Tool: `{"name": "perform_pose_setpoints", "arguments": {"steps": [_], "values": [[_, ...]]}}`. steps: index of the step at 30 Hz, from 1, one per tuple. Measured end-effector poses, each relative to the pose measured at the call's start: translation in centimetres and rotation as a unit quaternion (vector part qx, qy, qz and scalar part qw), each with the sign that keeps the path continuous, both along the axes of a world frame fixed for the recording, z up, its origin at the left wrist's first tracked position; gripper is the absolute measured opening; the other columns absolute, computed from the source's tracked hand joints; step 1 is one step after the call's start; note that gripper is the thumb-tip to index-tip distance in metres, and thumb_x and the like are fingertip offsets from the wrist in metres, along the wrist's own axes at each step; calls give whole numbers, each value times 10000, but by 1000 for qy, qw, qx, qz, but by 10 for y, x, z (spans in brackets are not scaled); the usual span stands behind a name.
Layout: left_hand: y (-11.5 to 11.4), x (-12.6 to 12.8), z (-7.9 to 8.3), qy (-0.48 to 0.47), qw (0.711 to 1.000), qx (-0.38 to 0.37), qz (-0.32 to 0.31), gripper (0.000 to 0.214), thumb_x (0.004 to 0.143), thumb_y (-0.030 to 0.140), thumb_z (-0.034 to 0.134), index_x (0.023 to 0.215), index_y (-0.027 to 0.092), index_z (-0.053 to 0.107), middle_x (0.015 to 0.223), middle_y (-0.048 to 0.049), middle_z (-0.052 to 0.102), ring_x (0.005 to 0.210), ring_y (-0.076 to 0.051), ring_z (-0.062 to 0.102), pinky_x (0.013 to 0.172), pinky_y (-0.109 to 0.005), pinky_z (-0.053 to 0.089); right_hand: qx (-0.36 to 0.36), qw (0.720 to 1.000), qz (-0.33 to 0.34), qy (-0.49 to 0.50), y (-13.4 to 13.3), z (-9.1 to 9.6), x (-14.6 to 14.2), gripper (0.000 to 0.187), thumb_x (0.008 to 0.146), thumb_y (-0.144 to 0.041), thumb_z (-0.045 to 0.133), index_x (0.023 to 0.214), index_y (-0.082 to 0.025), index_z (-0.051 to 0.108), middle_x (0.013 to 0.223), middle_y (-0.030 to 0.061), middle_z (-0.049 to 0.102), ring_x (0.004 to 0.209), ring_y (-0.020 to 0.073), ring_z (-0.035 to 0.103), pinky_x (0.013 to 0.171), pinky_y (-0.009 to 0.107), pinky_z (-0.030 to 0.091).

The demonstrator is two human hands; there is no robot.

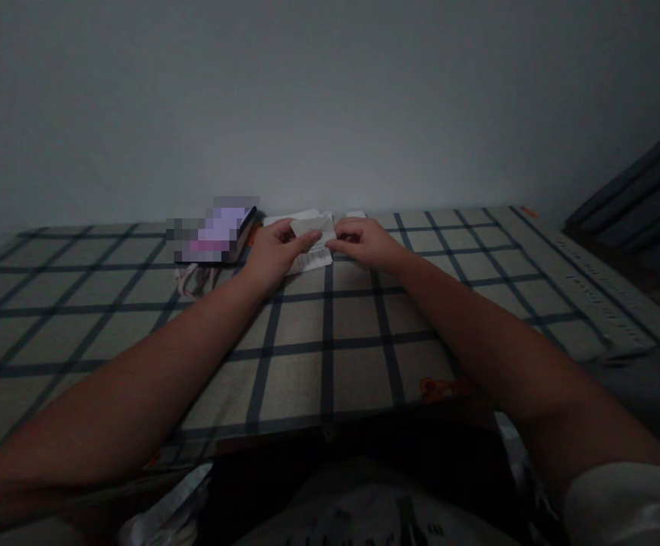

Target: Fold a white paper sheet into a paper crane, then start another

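Near the far edge of the table, my left hand (278, 249) grips a small white slip of paper (312, 224), its thumb lying across the front. My right hand (367, 241) is at the slip's right edge, with thumb and fingertips curled together and seeming to pinch it. Just below the slip shows a white sheet with printed lines (315, 260), partly covered by the left hand. More white paper (301, 216) lies behind the hands, and another white piece (356, 214) peeks out past the right fingers.
A phone with a lit, blurred screen (221, 231) rests propped left of my hands, a pale cable or cord (193, 280) beside it. A checked cloth (330, 334) covers the table. Behind stands a plain wall (330, 114); dark folded fabric (642, 205) is at the right.
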State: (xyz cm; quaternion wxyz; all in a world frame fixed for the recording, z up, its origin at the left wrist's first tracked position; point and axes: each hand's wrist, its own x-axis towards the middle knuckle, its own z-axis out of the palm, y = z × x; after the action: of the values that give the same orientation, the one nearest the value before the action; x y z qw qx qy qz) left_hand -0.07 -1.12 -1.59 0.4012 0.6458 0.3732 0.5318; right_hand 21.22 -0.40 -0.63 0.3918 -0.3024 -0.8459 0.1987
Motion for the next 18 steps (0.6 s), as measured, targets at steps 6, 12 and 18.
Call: {"name": "perform_pose_setpoints", "arguments": {"steps": [6,12,18], "values": [[2,4,-1,-77,994,-56,-45,410,687,484,857,925,170,747,930,-69,772,818,-203,709,793,-337,567,40,999,-22,4,-1,4,-1,388,876,-450,679,648,-194,498,715,-5,509,697,139,470,675,292,375],[3,7,1,-129,983,-98,-88,392,676,455,877,910,171,740,943,-76,777,853,-209,726,816,-344,582,55,998,-3,30,-6,6,-2,374,891,-486,664,684,-193,558,792,28,580,744,155,531,709,307,417],[5,5,-1,-124,984,-100,-79,372,691,457,870,898,179,737,935,-79,775,860,-214,727,787,-340,592,58,998,-15,25,-9,7,-2,393,909,-512,620,673,-200,586,781,29,595,753,159,544,740,315,442]]}}
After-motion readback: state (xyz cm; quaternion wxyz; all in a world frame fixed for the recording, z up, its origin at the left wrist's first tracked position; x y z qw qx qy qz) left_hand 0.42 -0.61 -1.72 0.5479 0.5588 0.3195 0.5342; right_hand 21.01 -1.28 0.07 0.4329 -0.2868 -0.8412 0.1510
